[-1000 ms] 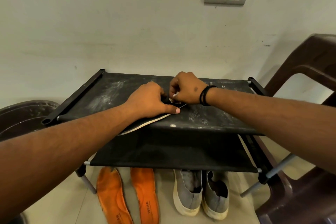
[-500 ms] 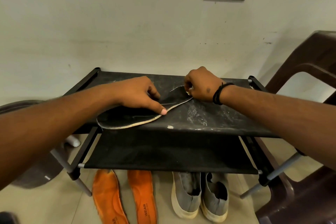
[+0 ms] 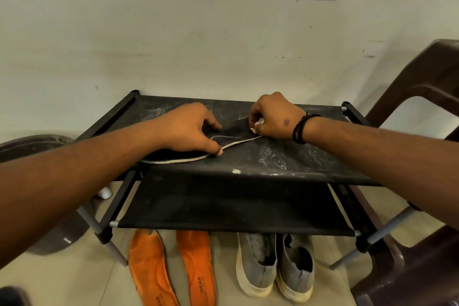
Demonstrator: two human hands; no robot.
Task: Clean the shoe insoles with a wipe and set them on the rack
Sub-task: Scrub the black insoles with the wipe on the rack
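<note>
Head view, left to right: my left hand (image 3: 185,129) presses the black insole (image 3: 232,135) flat on the rack's (image 3: 310,164) dusty top shelf, thumb on its pale edge. My right hand (image 3: 274,117) pinches a small wipe (image 3: 258,126) against the insole's end. Two orange insoles (image 3: 171,268) and grey shoes (image 3: 274,266) lie on the floor below.

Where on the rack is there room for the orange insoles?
The top shelf is bare to the right of the right hand, up to the side rail. The lower shelf looks free all along. The top's left half is crowded: the black insole lies there under the left hand.
</note>
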